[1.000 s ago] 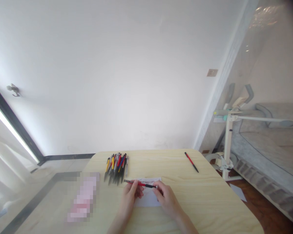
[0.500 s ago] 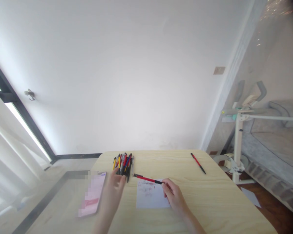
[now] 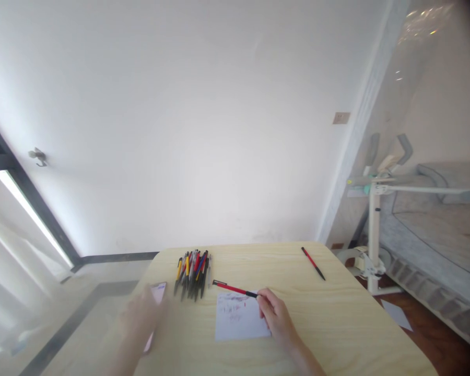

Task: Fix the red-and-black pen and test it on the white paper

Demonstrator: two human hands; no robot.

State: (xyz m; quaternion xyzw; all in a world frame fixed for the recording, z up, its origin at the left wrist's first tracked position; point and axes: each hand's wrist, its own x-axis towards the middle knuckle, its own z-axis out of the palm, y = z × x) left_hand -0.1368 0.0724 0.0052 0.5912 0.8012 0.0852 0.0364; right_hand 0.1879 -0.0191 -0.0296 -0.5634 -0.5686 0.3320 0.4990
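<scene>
My right hand [image 3: 274, 315] is closed around the black grip end of a red and black pen [image 3: 235, 289], held slantwise above a sheet of white paper [image 3: 243, 321] with scribbled marks on it. At the left, my left hand [image 3: 143, 313] is smeared by motion over a phone [image 3: 157, 292] with a pinkish screen, covering much of it; its fingers cannot be made out. A bunch of pens [image 3: 194, 271] in yellow, red, blue, black and clear lies at the table's back left. Another red and black pen [image 3: 313, 263] rests alone at the back right.
The light wooden table [image 3: 337, 324] has its far edge close to a white wall. To the right stand an exercise bike [image 3: 374, 230] and a grey sofa [image 3: 434, 235]. A white curtain [image 3: 15, 277] hangs on the left. Some paper [image 3: 397, 314] lies on the floor.
My left hand has swung left from the bunch of pens to over the phone. My right hand keeps the pen in nearly the same place. The view has shifted slightly.
</scene>
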